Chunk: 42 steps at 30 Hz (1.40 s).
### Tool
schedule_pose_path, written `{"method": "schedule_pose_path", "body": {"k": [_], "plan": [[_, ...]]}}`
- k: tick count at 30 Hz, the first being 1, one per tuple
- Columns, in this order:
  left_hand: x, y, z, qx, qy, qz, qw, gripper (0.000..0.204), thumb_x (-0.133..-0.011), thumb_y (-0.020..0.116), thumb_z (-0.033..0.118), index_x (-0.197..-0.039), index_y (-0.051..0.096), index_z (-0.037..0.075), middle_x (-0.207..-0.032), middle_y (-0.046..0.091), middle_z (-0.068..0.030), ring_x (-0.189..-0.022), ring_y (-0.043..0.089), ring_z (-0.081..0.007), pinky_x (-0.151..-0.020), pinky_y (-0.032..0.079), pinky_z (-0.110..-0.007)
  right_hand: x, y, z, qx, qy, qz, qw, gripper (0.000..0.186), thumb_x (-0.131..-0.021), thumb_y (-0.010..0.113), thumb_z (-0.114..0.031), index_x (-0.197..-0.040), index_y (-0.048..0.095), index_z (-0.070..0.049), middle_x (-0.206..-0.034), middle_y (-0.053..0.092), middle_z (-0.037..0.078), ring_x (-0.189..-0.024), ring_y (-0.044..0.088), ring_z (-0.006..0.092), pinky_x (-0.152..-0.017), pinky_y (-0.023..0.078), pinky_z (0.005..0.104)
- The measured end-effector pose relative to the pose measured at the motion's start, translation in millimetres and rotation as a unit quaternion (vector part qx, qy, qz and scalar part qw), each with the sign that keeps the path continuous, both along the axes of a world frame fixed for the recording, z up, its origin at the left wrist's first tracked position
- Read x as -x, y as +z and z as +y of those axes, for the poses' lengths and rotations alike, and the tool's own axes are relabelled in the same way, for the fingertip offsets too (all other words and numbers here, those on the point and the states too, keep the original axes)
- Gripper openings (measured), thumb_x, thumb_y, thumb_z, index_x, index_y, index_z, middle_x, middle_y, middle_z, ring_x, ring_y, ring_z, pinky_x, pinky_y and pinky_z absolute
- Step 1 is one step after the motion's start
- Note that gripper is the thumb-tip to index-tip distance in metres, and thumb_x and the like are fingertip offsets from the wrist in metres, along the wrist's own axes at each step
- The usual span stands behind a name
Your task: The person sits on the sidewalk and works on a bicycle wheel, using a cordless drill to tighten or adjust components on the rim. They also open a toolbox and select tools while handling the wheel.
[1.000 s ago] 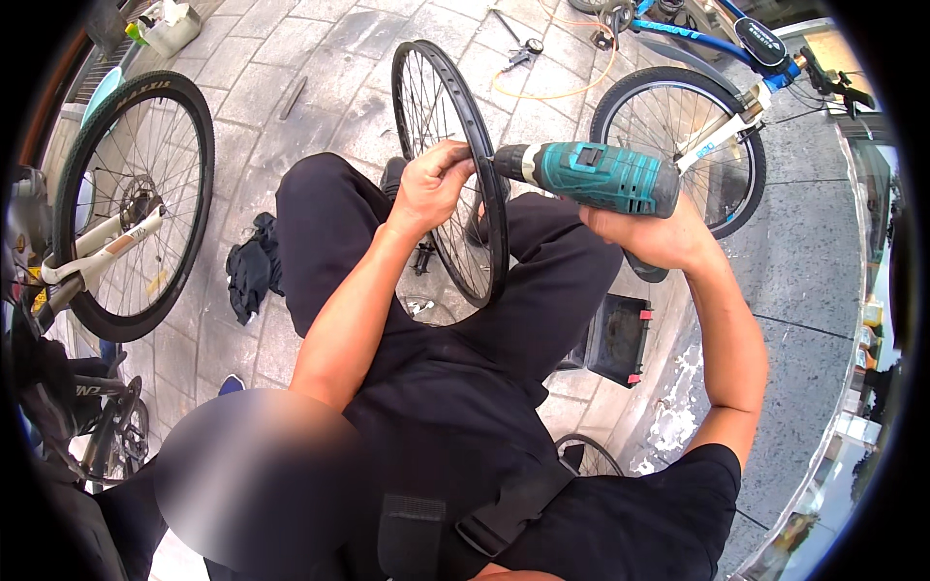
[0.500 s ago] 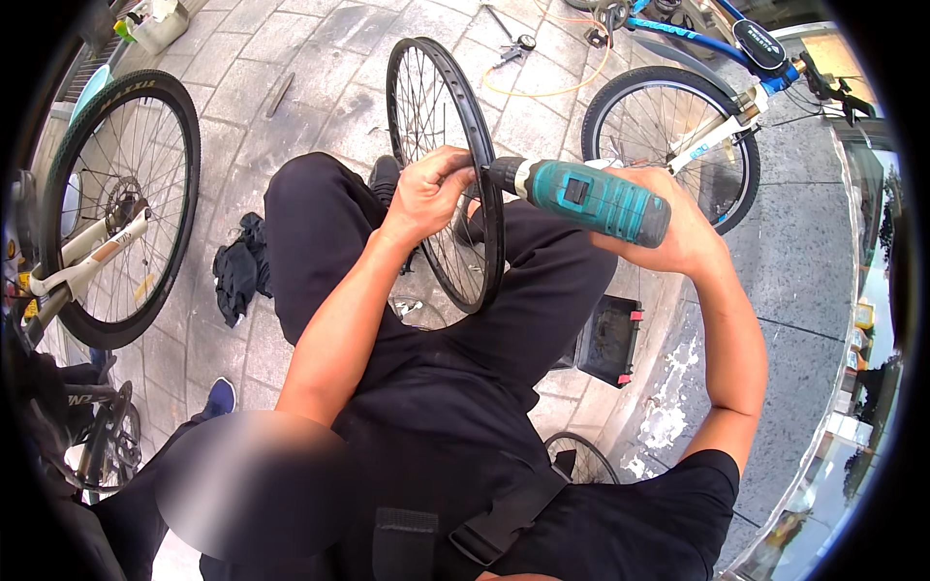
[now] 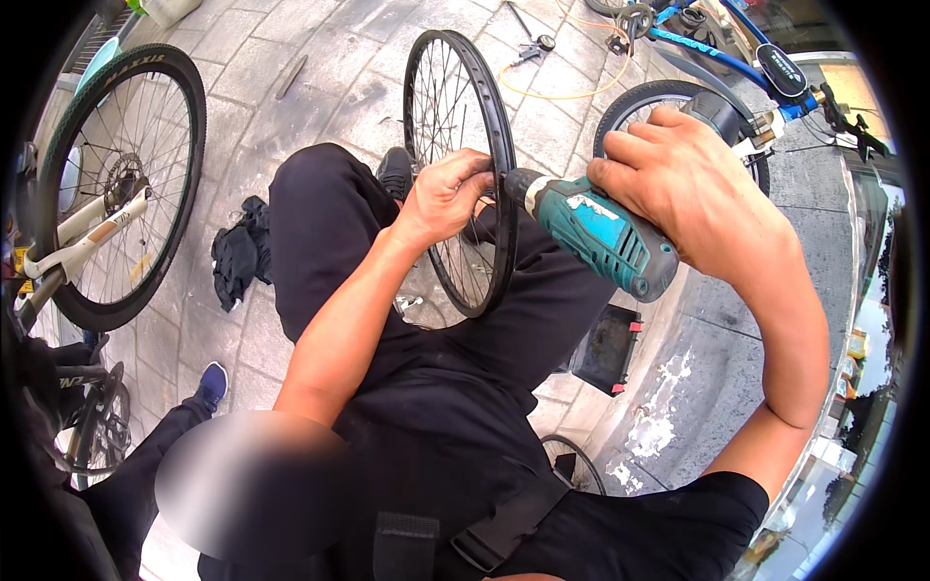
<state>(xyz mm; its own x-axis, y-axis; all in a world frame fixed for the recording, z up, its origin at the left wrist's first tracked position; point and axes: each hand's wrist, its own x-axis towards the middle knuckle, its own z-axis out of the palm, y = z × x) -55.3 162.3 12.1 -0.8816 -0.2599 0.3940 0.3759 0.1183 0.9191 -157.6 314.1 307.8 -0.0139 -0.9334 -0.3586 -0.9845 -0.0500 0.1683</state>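
Note:
A bare bicycle wheel point(image 3: 495, 114) without a tyre stands upright between my knees, its black rim and spokes showing. With fingers pinched together, my left hand point(image 3: 444, 197) grips the wheel at the rim's inner side; the exact part between the fingertips is hidden. My right hand point(image 3: 683, 184) is wrapped over the handle of a teal and black cordless drill point(image 3: 603, 232). The drill's chuck points left at the rim's outer face, level with my left fingertips. Whether its bit touches the rim is too small to tell.
A tyred wheel on a white fork point(image 3: 73, 257) stands at the left, beside a crumpled black cloth point(image 3: 242, 254). At the far right lies a blue bicycle point(image 3: 699, 44). A black open case point(image 3: 605, 349) sits by my right knee. Another person's shoe point(image 3: 213, 381) shows at lower left.
My right hand has turned over the drill and lifted its elbow outward; the drill's rear end has swung down. My left hand stays at the rim. The view has shifted slightly.

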Motion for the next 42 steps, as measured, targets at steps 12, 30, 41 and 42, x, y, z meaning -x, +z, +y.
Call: {"method": "schedule_pose_path", "body": {"k": [12, 30, 41, 42], "plan": [[-3, 3, 1, -0.008, 0.007, 0.022, 1.000, 0.015, -0.091, 0.069, -0.004, -0.106, 0.069, -0.005, -0.101, 0.072, -0.0157, -0.093, 0.072, -0.0285, -0.083, 0.056, -0.035, 6, 14, -35, -0.092, -0.121, -0.063, 0.986, 0.024, -0.067, 0.077, -0.021, -0.080, 0.066, -0.005, -0.082, 0.069, 0.013, -0.080, 0.072, 0.0346, -0.073, 0.057, 0.0433], [4, -24, 17, -0.005, -0.008, 0.062, 0.998, 0.018, -0.096, 0.066, 0.001, -0.114, 0.067, -0.004, -0.090, 0.067, -0.0111, -0.077, 0.069, -0.0162, -0.068, 0.054, -0.030, -2, 4, -2, -0.022, -0.211, -0.072, 0.975, 0.021, -0.063, 0.078, -0.026, -0.073, 0.069, -0.008, -0.077, 0.070, 0.016, -0.083, 0.071, 0.0367, -0.076, 0.051, 0.0468], [-4, -19, 3, -0.014, 0.003, -0.021, 1.000, 0.019, -0.096, 0.065, 0.006, -0.114, 0.070, -0.002, -0.100, 0.072, -0.0132, -0.094, 0.070, -0.0228, -0.084, 0.053, -0.035, -4, 11, -16, -0.033, -0.214, -0.074, 0.973, 0.027, -0.061, 0.078, -0.031, -0.078, 0.074, -0.011, -0.078, 0.072, 0.018, -0.080, 0.071, 0.0400, -0.078, 0.058, 0.0449], [-4, -22, 3, -0.006, 0.006, -0.011, 1.000, 0.019, -0.097, 0.065, 0.007, -0.113, 0.069, -0.002, -0.099, 0.071, -0.0131, -0.092, 0.069, -0.0220, -0.083, 0.053, -0.034, -5, 11, -17, -0.039, -0.216, -0.071, 0.973, 0.028, -0.061, 0.078, -0.032, -0.079, 0.075, -0.011, -0.078, 0.072, 0.018, -0.080, 0.072, 0.0398, -0.079, 0.059, 0.0447]]}}
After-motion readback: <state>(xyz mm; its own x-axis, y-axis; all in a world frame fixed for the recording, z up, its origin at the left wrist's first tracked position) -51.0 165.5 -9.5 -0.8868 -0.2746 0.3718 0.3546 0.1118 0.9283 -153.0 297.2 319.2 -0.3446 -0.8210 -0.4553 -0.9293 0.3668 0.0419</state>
